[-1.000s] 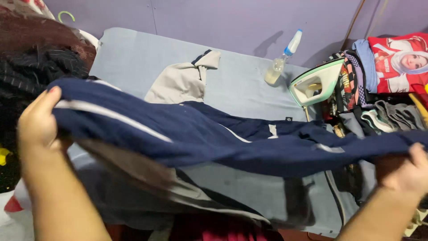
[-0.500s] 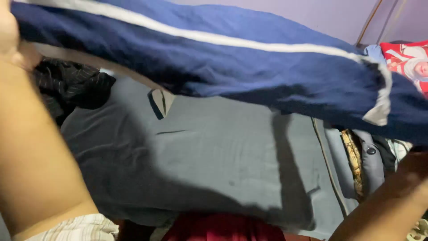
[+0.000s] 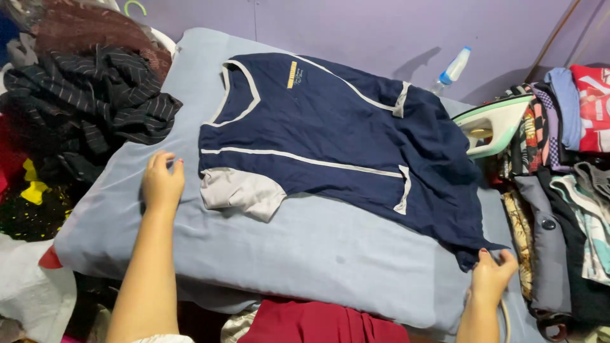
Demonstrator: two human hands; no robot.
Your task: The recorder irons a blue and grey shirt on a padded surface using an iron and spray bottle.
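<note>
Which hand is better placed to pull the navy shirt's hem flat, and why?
Probably the right hand: it already pinches the navy shirt at its bunched hem corner. The left hand rests on the grey board cover, beside the sleeve.

On the navy shirt [image 3: 330, 133] spread in front of you, a small label is printed on the chest: a narrow upright yellow bar [image 3: 291, 74] with a few lines of tiny pale print just beside it, too small to make out. At the far edge of the ironing surface, against the purple wall, you have a clear plastic spray bottle [image 3: 449, 72] with a blue-and-white top, leaning and bearing no label that can be seen. At your far right, the red cloth [image 3: 594, 105] on top of the folded stack carries a large white printed graphic, cut off by the picture's edge.
</note>
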